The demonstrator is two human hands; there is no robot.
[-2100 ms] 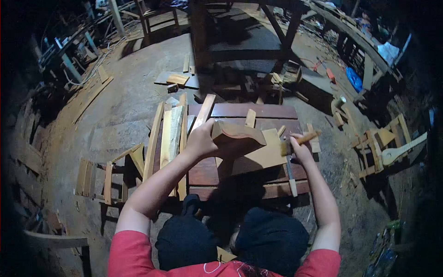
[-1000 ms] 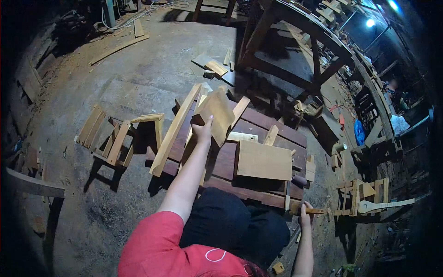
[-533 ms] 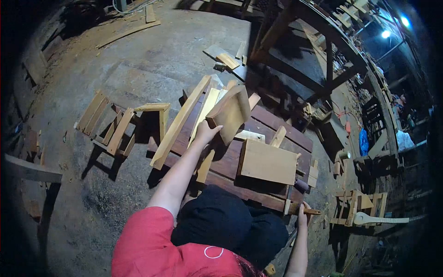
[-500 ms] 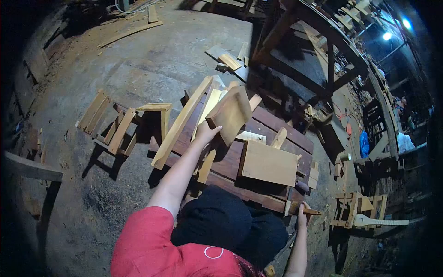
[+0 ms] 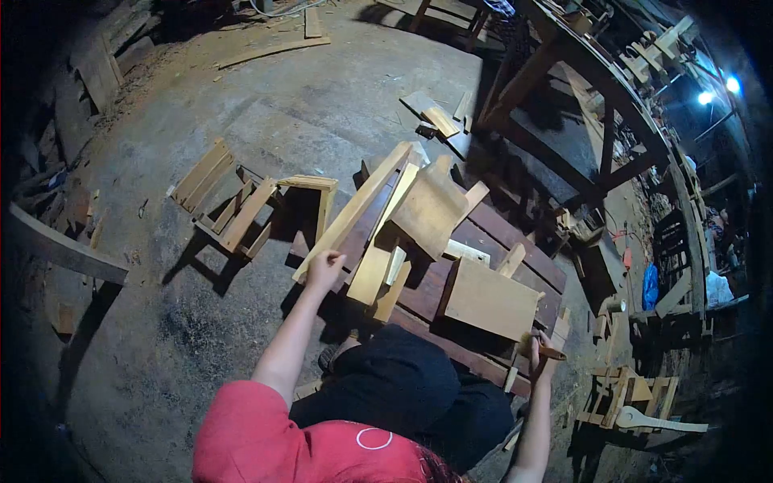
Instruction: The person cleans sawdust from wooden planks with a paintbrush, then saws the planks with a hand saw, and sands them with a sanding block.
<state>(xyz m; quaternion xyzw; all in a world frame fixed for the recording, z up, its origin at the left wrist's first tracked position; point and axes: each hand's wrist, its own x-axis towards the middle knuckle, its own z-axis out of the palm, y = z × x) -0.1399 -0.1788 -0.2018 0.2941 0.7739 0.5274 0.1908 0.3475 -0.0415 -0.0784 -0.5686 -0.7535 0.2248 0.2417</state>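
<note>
My left hand [image 5: 324, 270] is closed at the near end of a long, pale wooden plank [image 5: 364, 204], which lies slanting across the low reddish-brown table [image 5: 419, 291]. Closed around a tool with a brown wooden handle [image 5: 552, 352] is my right hand [image 5: 541, 361], at the table's near right edge; the tool's working end cannot be made out. A wide, flat wooden piece [image 5: 427, 211] rests tilted on narrower boards [image 5: 373, 270] just right of the plank. Beside my right hand sits a rectangular wooden block [image 5: 493, 299].
Small wooden frames [image 5: 245, 216] stand on the floor at left. A large dark workbench [image 5: 555, 153] rises at the back right. Scrap boards [image 5: 439, 121] lie on the concrete beyond the table. At far right, a pale paddle-shaped piece [image 5: 636, 418] lies on another frame.
My left hand has let go of the wide wooden piece, now lying on the boards, and moved to the plank's near end. My right hand still holds the tool, closer to the block.
</note>
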